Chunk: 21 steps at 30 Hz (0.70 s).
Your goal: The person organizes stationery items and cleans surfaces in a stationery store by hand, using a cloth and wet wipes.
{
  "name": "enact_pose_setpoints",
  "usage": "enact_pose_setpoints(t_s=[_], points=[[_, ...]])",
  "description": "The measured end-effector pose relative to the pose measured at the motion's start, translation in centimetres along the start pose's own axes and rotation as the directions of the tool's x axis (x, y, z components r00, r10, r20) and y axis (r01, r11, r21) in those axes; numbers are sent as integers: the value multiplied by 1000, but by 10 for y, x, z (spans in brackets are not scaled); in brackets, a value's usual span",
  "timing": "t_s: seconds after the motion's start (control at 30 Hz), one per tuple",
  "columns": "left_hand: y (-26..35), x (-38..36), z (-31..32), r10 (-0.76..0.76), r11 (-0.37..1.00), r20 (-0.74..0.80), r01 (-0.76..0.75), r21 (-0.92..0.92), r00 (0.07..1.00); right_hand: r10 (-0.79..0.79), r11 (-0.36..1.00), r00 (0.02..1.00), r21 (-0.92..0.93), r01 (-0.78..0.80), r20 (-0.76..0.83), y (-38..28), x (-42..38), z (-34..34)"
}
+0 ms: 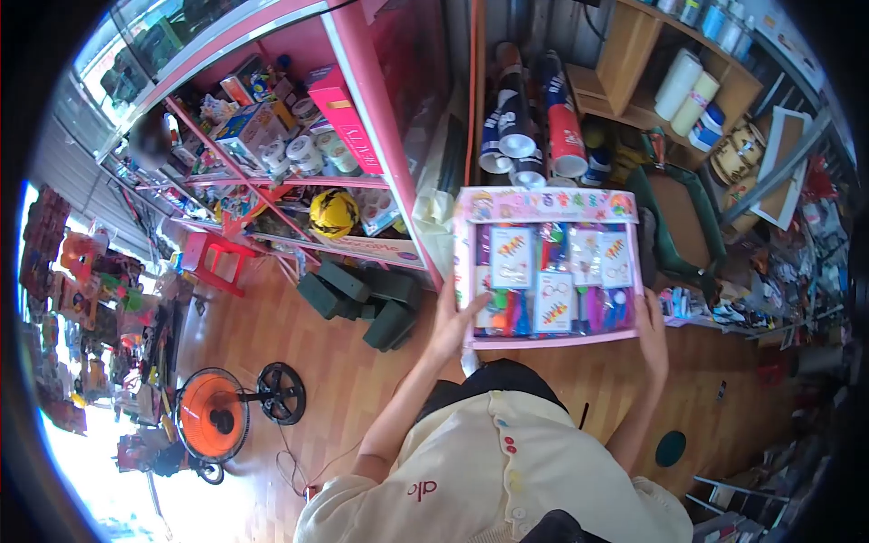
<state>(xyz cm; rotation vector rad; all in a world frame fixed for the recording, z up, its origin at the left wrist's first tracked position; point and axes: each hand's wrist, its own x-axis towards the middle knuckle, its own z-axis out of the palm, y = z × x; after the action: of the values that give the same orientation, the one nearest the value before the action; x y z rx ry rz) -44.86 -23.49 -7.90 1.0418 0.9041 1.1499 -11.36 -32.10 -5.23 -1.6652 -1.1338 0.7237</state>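
Note:
Between my two hands is a flat pink gift box (554, 206) with a clear window. Through the window show printed cards and packets of bright pieces that look like craft supplies. My left hand (454, 319) grips the box's lower left side, with the thumb laid over the front edge. On the opposite side, my right hand (650, 337) holds the lower right edge, its fingers partly hidden by the box. The box is tilted toward me, well above the floor.
A pink-framed shelf (348, 81) with toys and a yellow ball (333, 214) stands on the left. Several tall tubes (563, 136) are behind the box. An orange fan (214, 414), a red stool (215, 261) and dark green containers (394, 303) stand on the wooden floor.

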Motion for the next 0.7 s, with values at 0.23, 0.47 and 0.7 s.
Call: enact_pose_setpoints(t_s=[0.23, 0.47, 0.7], points=[[24, -42, -13, -63, 975, -11, 59, -212, 998, -21, 992, 999, 124, 16, 43, -25, -51, 1], [8, -109, -5, -151, 973, 57, 158, -169, 987, 91, 957, 995, 272, -101, 50, 5, -140, -20], [-18, -165, 1, -291, 940, 27, 291, -180, 956, 175, 952, 982, 241, -188, 76, 30, -187, -38]])
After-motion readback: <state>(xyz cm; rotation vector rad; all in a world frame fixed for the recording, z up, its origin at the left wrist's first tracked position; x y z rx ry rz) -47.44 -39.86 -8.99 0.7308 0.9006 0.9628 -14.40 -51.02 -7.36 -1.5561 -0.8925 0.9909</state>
